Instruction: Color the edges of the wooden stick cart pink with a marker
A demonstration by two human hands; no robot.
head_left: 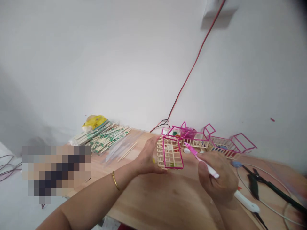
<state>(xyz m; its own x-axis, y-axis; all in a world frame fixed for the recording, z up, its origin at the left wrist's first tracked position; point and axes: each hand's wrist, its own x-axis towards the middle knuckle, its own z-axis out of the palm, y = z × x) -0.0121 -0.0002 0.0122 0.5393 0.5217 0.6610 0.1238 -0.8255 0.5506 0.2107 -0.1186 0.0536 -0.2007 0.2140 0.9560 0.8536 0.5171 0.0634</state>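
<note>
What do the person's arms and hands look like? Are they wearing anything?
Both hands are bare, with no gloves. The left hand has a thin gold bangle round its wrist, and no sleeve shows anywhere along that arm. The right hand has no bangle or watch that shows. I can't spot any rings on either hand.

Pink frames and pale wood on a light brown wooden worktop (168, 198)

The small lattice basket of pale wooden sticks (170, 156) has a bright pink frame. The slim plastic tool (201, 161) is pink at the tip and white along the body. The thin metal bangle (115, 180) is gold. The paper-wrapped sticks (105, 139) are white with green print, the crumpled packet (94, 122) is yellow, and the wall cable (192, 70) is red and black.
</note>
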